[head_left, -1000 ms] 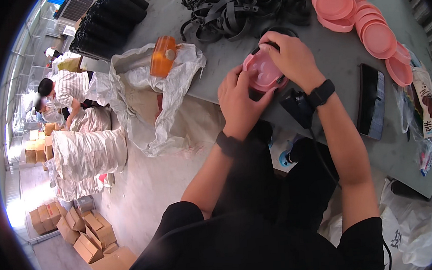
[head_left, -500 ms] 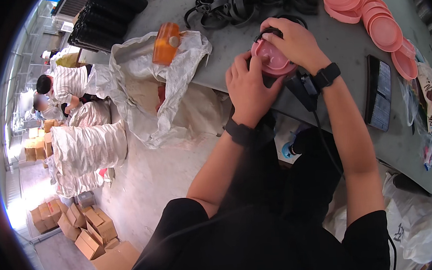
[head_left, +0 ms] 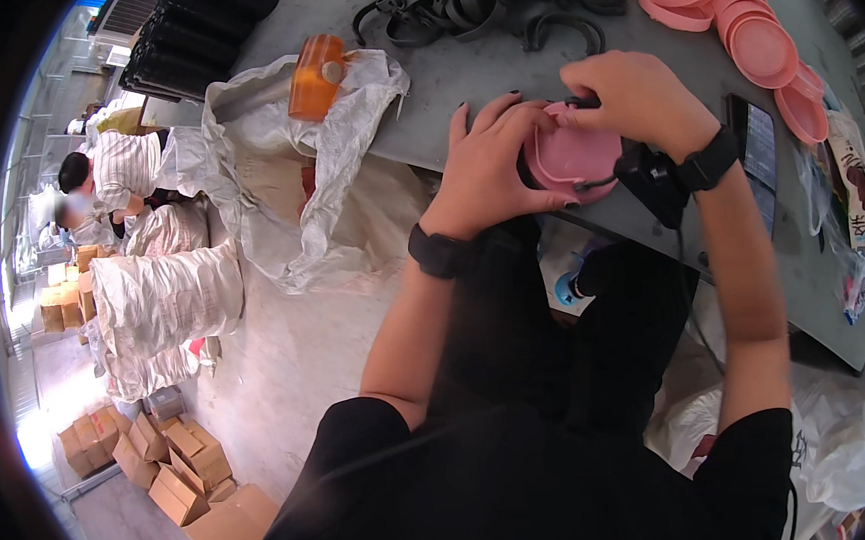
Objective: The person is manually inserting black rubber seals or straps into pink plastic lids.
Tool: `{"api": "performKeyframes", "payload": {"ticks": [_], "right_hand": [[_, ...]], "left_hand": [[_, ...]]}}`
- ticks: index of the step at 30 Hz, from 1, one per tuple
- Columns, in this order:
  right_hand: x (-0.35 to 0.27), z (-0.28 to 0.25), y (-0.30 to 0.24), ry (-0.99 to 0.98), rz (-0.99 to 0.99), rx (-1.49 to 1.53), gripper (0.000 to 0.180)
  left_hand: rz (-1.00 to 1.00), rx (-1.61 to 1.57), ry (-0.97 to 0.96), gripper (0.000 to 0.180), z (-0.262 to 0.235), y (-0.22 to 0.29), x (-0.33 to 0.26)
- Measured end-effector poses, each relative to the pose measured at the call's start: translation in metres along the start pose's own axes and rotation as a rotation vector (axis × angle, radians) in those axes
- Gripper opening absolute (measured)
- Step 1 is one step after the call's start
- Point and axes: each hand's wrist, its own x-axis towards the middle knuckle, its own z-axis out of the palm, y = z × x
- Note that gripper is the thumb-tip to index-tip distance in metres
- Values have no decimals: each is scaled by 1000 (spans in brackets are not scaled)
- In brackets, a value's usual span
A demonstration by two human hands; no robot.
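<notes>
pink lid [head_left: 573,152]: matt plastic | table [head_left: 459,77]: smooth grey | sack [head_left: 276,181]: woven plastic

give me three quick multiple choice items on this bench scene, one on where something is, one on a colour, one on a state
1. Where does the orange bottle lie?
A. on the white sack at the table's left edge
B. on the floor by the cardboard boxes
C. on the stack of pink lids

2. What colour is the round lid between the hands?
A. black
B. pink
C. orange

3. How is the round lid held?
A. it lies untouched on the table
B. only the right hand touches it
C. both hands grip it

Answers:
1. A, the bottle rests on the white sack draped over the grey table edge.
2. B, it matches the pink lids stacked at the upper right.
3. C, the left hand wraps its left side while the right hand presses on it from above.
</notes>
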Motion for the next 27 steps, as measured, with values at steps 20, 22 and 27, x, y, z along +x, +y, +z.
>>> {"api": "performKeyframes", "payload": {"ticks": [20,22,27], "right_hand": [[-15,11,-9,-22,-192,-217,34],[-18,18,-5,25,-144,-142,35],[-23,19,0,-30,118,139,42]], "left_hand": [[112,48,-10,83,10,-10,0],[123,57,0,82,12,-3,-1],[4,21,221,73,33,33,-7]]}}
